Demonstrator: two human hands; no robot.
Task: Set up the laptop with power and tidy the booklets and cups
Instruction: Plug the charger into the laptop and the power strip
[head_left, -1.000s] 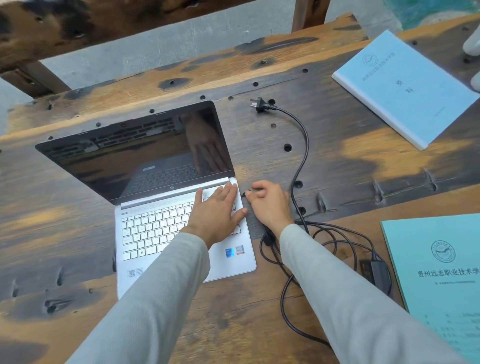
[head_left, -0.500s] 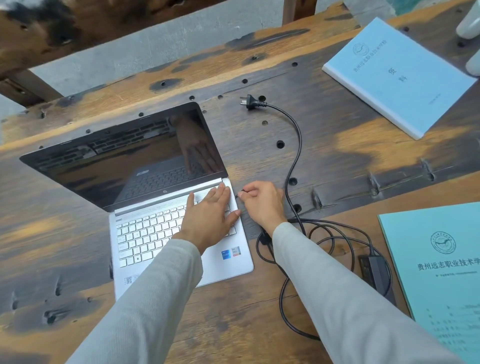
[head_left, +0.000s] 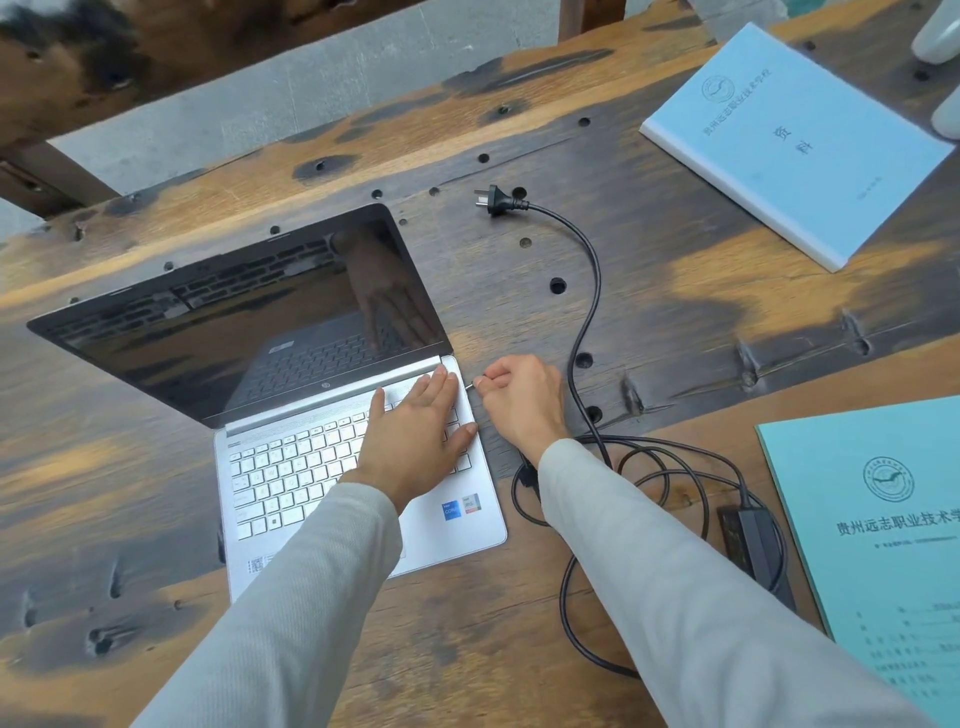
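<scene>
- So, the open silver laptop (head_left: 332, 467) is pinned flat by the spread left hand (head_left: 415, 441).
- A small metal charger tip (head_left: 471, 385) is pinched in the right hand (head_left: 519, 400) beside its edge.

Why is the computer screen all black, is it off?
It looks off. The open laptop has a dark screen showing only reflections, and the wall plug lies loose on the table.

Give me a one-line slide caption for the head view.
Left hand steadies the open laptop while right hand brings the charger connector to its side.
</scene>
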